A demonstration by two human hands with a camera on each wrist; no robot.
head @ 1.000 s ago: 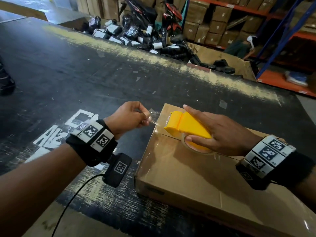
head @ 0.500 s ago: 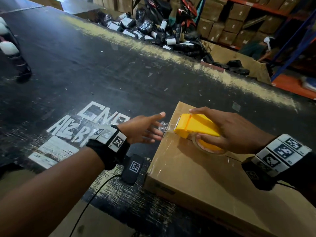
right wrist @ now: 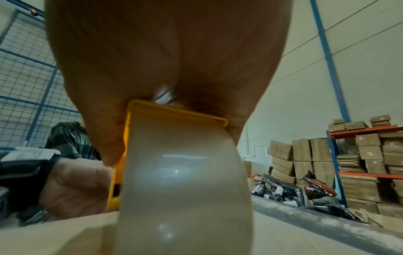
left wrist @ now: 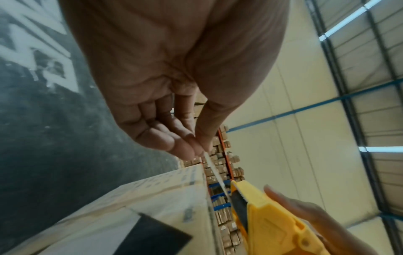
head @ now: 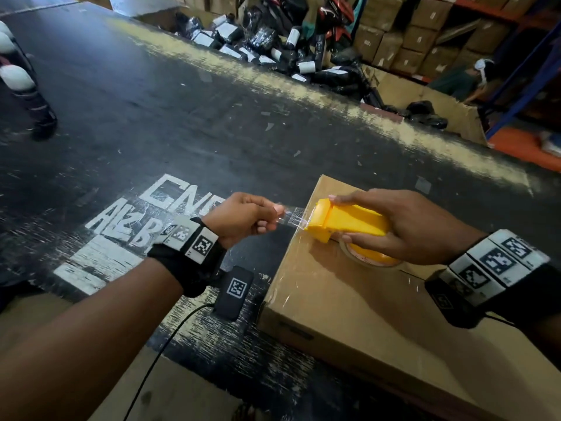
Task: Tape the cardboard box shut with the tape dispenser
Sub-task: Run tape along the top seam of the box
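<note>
A flat brown cardboard box (head: 349, 302) lies on the dark table, its left edge toward my left hand. My right hand (head: 403, 226) grips the yellow tape dispenser (head: 346, 221), which sits on the box top near its far left corner. Its clear tape roll (right wrist: 185, 181) fills the right wrist view. A short strip of clear tape (head: 293, 218) runs from the dispenser's blade out past the box edge. My left hand (head: 246, 218) pinches the free end of that strip between thumb and fingers (left wrist: 196, 146), just left of the box.
The worn black table (head: 182, 123) has white painted letters (head: 158, 214) under my left wrist. A dark object (head: 30, 95) stands at its left edge. Behind the table lie black parcels (head: 273, 50), an open carton (head: 425, 101), and shelving with stacked boxes (head: 440, 34). A person (head: 464, 80) crouches there.
My left hand first pinched the tape end, then opened with fingers toward the dispenser, and now pinches the tape again and has drawn it leftward. The dispenser stayed put.
</note>
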